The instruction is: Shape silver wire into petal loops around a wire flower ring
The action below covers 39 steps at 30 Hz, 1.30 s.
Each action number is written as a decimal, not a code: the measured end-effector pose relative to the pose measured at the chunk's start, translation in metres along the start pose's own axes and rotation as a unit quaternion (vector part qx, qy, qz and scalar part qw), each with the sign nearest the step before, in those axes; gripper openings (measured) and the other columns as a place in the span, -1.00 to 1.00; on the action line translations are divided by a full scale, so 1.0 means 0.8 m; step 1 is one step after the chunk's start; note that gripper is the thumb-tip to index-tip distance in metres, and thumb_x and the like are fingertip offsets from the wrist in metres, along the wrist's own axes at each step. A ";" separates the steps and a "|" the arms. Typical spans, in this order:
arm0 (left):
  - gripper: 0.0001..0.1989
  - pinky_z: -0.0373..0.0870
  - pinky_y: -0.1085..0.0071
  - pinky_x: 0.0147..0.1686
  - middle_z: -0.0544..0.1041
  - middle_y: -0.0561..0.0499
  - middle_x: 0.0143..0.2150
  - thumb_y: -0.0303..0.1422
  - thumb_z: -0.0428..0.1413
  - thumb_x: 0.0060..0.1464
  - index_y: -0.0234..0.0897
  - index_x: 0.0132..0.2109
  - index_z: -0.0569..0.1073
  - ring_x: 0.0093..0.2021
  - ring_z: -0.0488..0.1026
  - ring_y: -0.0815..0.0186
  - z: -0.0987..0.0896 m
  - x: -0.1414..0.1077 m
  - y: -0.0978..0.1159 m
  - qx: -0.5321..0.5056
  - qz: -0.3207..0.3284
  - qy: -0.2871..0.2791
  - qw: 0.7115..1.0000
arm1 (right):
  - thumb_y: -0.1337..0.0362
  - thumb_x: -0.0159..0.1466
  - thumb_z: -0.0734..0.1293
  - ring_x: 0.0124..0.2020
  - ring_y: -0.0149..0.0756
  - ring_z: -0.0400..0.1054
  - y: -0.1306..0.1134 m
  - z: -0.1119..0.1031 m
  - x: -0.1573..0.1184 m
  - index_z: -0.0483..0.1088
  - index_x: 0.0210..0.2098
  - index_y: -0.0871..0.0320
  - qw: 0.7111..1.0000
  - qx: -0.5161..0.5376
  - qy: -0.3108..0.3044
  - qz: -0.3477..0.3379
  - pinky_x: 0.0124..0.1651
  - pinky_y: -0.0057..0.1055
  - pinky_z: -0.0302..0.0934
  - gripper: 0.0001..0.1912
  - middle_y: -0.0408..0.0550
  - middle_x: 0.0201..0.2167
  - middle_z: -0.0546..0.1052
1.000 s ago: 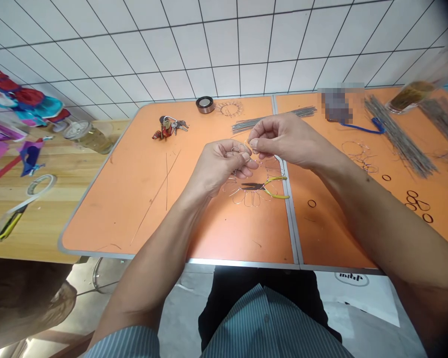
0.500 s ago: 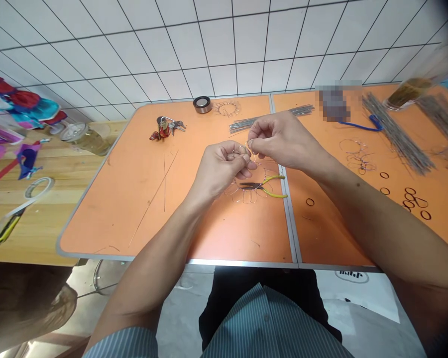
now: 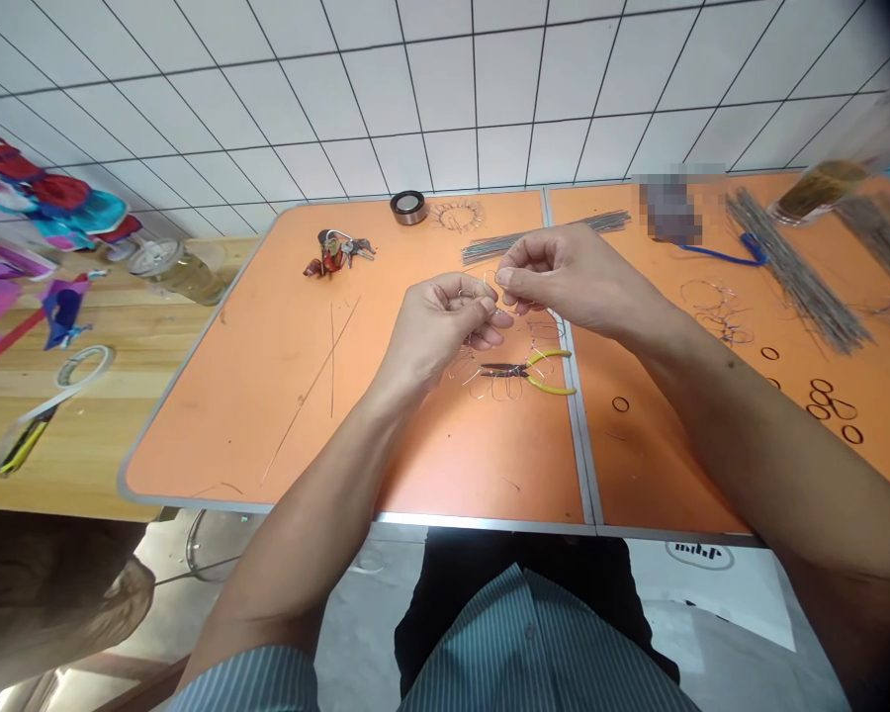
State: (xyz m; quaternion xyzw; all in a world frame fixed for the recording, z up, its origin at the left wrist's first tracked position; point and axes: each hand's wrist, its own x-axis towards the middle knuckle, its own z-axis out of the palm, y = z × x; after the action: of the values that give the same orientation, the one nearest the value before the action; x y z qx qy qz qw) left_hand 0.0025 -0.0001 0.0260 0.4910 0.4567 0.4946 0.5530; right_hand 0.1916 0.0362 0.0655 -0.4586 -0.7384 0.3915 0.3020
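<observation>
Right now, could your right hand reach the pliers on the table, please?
Probably yes: the pliers lie just below the right hand, with only a wire shape around them, though it must first release the wire it pinches with the left hand.

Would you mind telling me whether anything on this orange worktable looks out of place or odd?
A bunch of keys with a red charm lies among the craft materials, looking out of place. Two loose straight wires also sit apart on the orange table, away from the wire bundle.
</observation>
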 end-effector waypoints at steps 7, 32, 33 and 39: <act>-0.80 0.52 0.50 -0.42 0.71 -0.03 -0.36 -0.31 0.40 0.08 -0.27 -0.27 0.55 -0.46 0.62 0.37 -0.008 0.008 -0.005 -0.017 0.022 0.039 0.999 | 0.01 0.51 0.41 -0.34 -0.27 0.39 -0.006 -0.010 -0.004 0.52 -0.44 0.11 0.998 -0.039 -0.047 -0.020 -0.29 -0.26 0.13 -0.56 -0.03 -0.38 0.58; -0.90 0.50 0.50 -0.48 0.62 0.04 -0.49 -0.39 0.33 0.01 -0.28 -0.36 0.56 -0.53 0.56 0.39 -0.009 0.013 -0.009 0.005 0.022 0.022 1.000 | 0.39 0.22 0.40 -0.37 -0.25 0.45 0.007 0.011 -0.001 0.57 -0.39 0.12 0.986 -0.154 0.028 -0.059 -0.29 -0.27 0.15 -0.90 -0.10 -0.42 0.64; -0.91 0.49 0.50 -0.48 0.63 0.03 -0.47 -0.39 0.33 0.01 -0.28 -0.36 0.56 -0.54 0.56 0.40 -0.009 0.013 -0.009 0.005 0.024 0.023 0.999 | 0.39 0.22 0.40 -0.37 -0.25 0.45 0.007 0.010 -0.001 0.57 -0.39 0.12 0.986 -0.154 0.024 -0.057 -0.29 -0.27 0.15 -0.90 -0.10 -0.42 0.64; -0.87 0.47 0.50 -0.51 0.60 0.03 -0.52 -0.36 0.35 0.03 -0.29 -0.34 0.57 -0.55 0.54 0.39 -0.011 0.013 -0.007 0.013 0.031 0.006 0.999 | 0.26 0.26 0.48 -0.33 -0.24 0.46 0.003 0.001 -0.003 0.60 -0.29 0.11 0.989 -0.141 -0.032 -0.023 -0.28 -0.28 0.17 -0.94 -0.10 -0.36 0.64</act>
State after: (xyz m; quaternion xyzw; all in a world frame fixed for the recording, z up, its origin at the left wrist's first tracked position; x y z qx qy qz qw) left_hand -0.0049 0.0110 0.0191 0.5092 0.4508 0.5087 0.5279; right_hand 0.1933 0.0342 0.0633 -0.4668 -0.8060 0.2905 0.2191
